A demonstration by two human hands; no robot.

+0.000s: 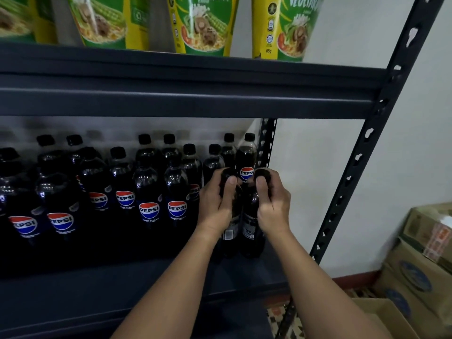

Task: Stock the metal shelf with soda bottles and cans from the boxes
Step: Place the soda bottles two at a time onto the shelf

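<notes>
Two dark Pepsi bottles stand side by side on the metal shelf (249, 272) near its right end, their back labels turned toward me. My left hand (217, 201) grips the neck of the left bottle (231, 231), thumb by the cap. My right hand (271, 204) grips the neck of the right bottle (250, 231) the same way. Several rows of Pepsi bottles (149, 192) with black caps fill the shelf from the left up to my hands. Another Pepsi bottle (247, 157) stands just behind the two held ones.
The shelf's front right post (362, 157) slants up beside my right arm. Green and yellow noodle cups (203, 25) line the shelf above. Cardboard boxes (420, 263) are stacked on the floor at the right, one open box (381, 314) nearest me.
</notes>
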